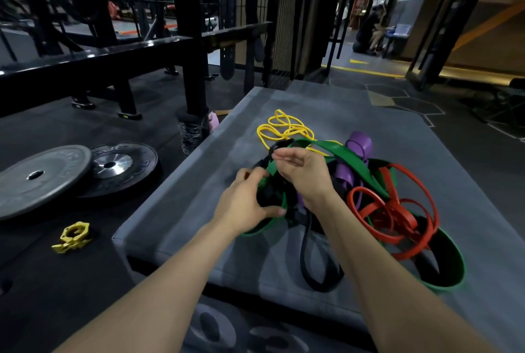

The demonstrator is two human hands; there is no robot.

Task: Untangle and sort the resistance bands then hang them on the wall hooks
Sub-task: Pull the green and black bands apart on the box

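1. A black band (pixel 315 264) is looped toward the near edge of the grey mat (pixel 397 114).
2. The tangle's black and green strands are gripped by the curled fingers of the left hand (pixel 244 202).
3. The green band (pixel 345 158) is pinched by the right hand (pixel 304 173).
4. Red bands (pixel 392 210) are piled toward the right edge.
5. A purple band (pixel 359 146) and a yellow band (pixel 284 128) are seen farther back.
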